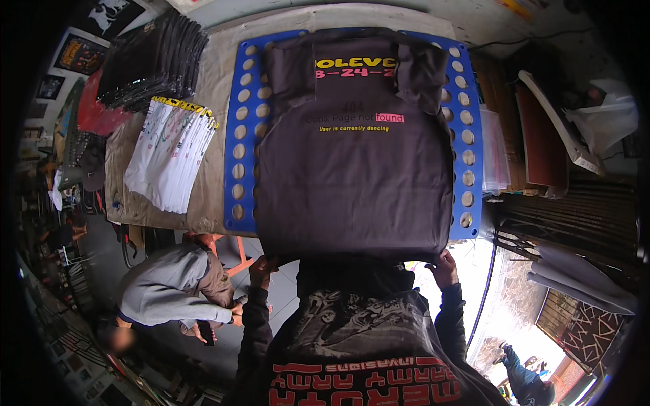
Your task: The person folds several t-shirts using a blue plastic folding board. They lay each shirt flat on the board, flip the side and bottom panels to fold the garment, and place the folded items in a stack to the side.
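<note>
A dark T-shirt (pixel 355 177) lies on a blue plastic shirt-folding board (pixel 237 152) with rows of round holes. Its sleeves are turned inward near the top, and it bears yellow, pink and dark print. The bottom hem hangs over the table's near edge. My left hand (pixel 262 271) pinches the hem's left corner, and my right hand (pixel 444 269) pinches its right corner. The hem is stretched between them, just in front of my body.
Left on the table (pixel 203 203) are a fanned stack of white printed garments (pixel 170 152) and a pile of black garments in clear plastic (pixel 152 61). Clear plastic bags (pixel 492 147) lie right of the board. A person in grey (pixel 167 284) holding a phone is at the lower left; another (pixel 525 378) is outside.
</note>
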A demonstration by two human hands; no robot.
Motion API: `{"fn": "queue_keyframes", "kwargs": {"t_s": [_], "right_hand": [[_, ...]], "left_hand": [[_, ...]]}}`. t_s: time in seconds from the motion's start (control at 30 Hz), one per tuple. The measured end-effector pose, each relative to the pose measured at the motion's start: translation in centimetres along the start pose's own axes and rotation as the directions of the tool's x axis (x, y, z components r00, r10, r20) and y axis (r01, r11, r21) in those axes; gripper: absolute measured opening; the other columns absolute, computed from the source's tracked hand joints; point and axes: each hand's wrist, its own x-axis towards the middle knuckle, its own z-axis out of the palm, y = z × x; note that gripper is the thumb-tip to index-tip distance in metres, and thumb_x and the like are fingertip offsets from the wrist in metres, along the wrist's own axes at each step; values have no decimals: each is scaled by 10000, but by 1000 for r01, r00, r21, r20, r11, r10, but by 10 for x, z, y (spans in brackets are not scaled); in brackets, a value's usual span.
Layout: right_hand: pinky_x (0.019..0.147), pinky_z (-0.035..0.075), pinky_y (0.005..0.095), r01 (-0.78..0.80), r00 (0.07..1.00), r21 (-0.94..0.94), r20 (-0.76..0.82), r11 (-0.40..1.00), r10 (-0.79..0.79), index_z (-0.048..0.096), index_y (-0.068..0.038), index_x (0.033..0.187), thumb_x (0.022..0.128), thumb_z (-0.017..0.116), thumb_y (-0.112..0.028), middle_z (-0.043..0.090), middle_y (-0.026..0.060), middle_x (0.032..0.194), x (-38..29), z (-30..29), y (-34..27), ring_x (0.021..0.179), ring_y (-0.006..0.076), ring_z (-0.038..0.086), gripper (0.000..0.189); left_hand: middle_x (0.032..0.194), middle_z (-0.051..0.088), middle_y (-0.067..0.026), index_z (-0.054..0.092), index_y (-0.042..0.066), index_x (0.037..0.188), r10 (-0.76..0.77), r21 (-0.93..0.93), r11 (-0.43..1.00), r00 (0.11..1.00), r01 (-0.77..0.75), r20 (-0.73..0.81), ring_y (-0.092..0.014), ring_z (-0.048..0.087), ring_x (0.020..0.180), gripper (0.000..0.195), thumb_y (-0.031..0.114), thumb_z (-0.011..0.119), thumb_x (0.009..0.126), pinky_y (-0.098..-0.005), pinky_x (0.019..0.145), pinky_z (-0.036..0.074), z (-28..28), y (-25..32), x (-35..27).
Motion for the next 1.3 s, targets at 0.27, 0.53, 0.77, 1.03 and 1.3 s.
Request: {"fn": "queue_keyframes", "kwargs": {"t_s": [0.27,0.53,0.77,1.03,1.3], "right_hand": [[818,540,399,25,989,-76,-142,997,-36,576,-97,1074,871,657,15,683,84,1128,1,30,5,1024,228,653,246],[653,521,283,225,895,-149,-358,963,-265,511,-114,941,974,705,-93,617,14,850,8,9,48,721,112,580,198],[734,541,324,268,897,-222,-297,938,-327,545,-72,1022,855,670,74,631,43,922,-11,19,50,792,161,638,255],[603,486,288,317,849,-194,-378,928,-369,532,-70,1025,869,607,85,593,33,764,-17,6,56,637,140,572,232],[638,534,336,211,596,-874,-240,438,-766,572,-1,1293,1006,536,-104,694,112,863,-41,88,8,687,221,667,307]], "left_hand": [[1083,714,-49,686,29,1152,-69,-62,995,996,72,55,-142,692,930,315,139,794,878,-315,764,598,-18,-17,10],[1091,717,-55,689,25,1177,-145,-80,985,984,154,107,-151,704,953,310,126,776,896,-328,744,628,-28,-7,16],[1079,710,-50,696,36,1171,-135,-112,983,985,148,111,-149,702,935,319,168,792,897,-339,748,633,-26,-7,15],[1084,710,-48,696,42,1172,-118,-29,992,985,122,123,-164,703,942,331,192,799,896,-345,768,624,-26,-3,16],[1024,689,-99,629,28,1189,99,-7,995,995,-99,-10,-130,658,835,349,222,766,934,-286,754,552,-9,24,-13]]}}
